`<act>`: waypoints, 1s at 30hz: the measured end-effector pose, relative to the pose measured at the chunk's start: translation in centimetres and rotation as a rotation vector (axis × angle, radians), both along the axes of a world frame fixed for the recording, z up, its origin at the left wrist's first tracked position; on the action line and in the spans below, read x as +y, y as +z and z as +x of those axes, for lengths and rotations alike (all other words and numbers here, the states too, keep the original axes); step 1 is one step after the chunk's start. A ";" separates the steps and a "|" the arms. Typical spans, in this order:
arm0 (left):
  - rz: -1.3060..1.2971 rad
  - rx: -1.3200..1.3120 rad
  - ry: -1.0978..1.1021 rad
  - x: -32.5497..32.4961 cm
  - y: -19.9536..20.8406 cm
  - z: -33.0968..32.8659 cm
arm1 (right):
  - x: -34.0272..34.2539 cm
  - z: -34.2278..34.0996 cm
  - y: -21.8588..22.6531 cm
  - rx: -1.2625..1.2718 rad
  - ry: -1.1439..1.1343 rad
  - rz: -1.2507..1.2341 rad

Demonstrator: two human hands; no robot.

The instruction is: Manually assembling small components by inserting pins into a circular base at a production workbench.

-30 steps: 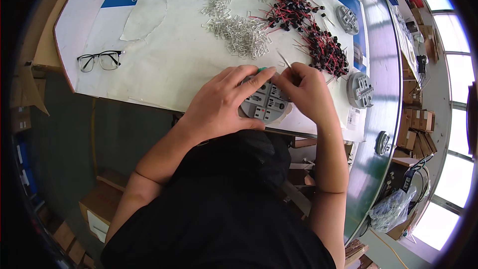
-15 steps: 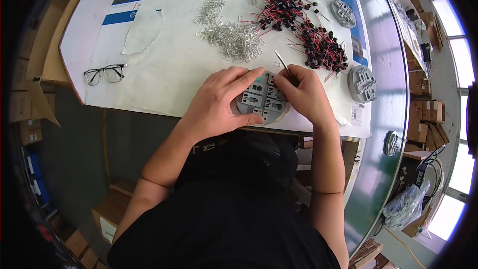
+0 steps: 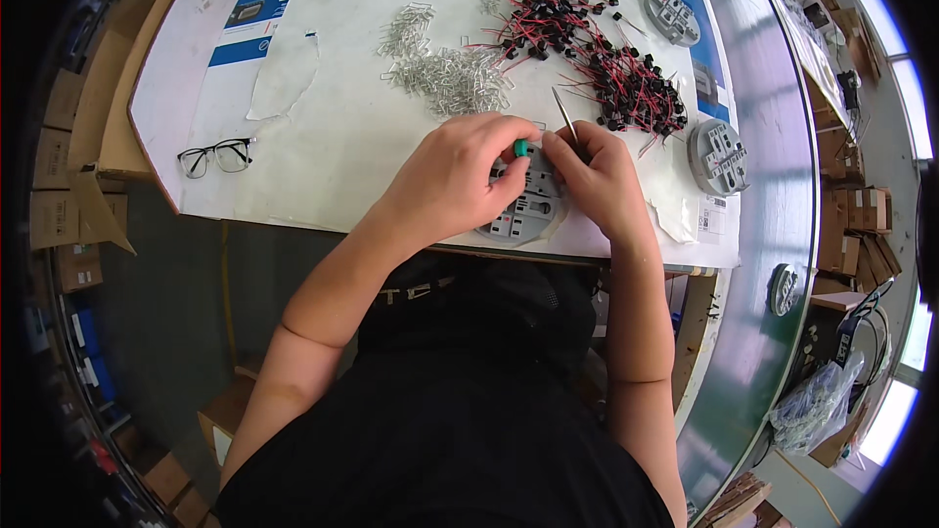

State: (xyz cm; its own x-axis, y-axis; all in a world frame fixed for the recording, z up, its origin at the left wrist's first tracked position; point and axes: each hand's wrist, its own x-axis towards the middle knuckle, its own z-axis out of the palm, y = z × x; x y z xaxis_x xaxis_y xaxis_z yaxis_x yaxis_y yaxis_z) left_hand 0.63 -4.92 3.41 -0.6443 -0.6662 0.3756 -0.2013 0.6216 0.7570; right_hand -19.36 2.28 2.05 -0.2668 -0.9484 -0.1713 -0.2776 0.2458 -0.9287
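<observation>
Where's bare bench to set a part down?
Biggest patch: the white sheet between the glasses and the clip pile, left of the left hand. Smaller: beyond the clips, left of the red-wired black parts. Crowded: around the right hand, between those parts and the grey disc.

Wide head-worn view, downward and fairly near, over left hand (image 3: pixel 456 168) and right hand (image 3: pixel 601 179)

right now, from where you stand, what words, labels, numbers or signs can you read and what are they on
Blue-and-white printed sheet: lettering shows, not copied here.
Black clothing: pale lettering, not copied here.
White label: print too small to read.
Cardboard box: marks too blurred to read.
</observation>
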 end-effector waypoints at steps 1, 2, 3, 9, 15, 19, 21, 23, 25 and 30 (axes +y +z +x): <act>-0.038 -0.043 -0.036 -0.3 -0.1 -0.2 | 0.0 0.0 -0.2 -0.014 -0.009 -0.016; -0.076 -0.085 -0.073 -0.4 -0.1 -0.4 | 0.1 0.0 -0.3 -0.028 -0.019 -0.032; -0.076 -0.086 -0.077 -0.5 -0.2 -0.5 | 0.1 -0.1 -0.4 -0.041 -0.028 -0.047; -0.219 -0.068 -0.110 -0.4 -0.9 -0.5 | 0.4 -0.4 0.3 -0.116 -0.032 -0.016; -0.134 0.036 -0.133 0.0 -2.1 -0.6 | 0.7 -0.6 1.5 -0.160 -0.026 0.028; -0.026 -0.039 -0.082 0.2 -2.0 -0.7 | 1.2 -0.4 2.1 -0.165 -0.006 -0.030; -0.258 -0.062 -0.074 -0.1 -1.4 -0.7 | 1.1 -1.0 2.7 0.003 -0.031 -0.075; -0.374 -0.075 -0.057 0.0 -1.3 -0.6 | 0.6 -1.8 3.7 0.323 -0.070 -0.175; -0.309 -0.104 -0.074 0.5 -1.6 -0.3 | -1.9 -2.9 5.5 0.493 -0.048 -0.191; -0.291 -0.056 -0.034 1.0 -2.6 0.0 | -9.6 -5.8 4.7 0.858 0.154 -0.129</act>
State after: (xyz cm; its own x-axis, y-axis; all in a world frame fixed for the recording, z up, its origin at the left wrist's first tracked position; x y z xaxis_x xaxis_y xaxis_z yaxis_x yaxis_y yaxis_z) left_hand 0.64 -3.92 0.76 -0.6895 -0.5132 0.5110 -0.2128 0.8180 0.5343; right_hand -25.13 -7.35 6.70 -0.1220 -0.9825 0.1407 -0.9136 0.0558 -0.4028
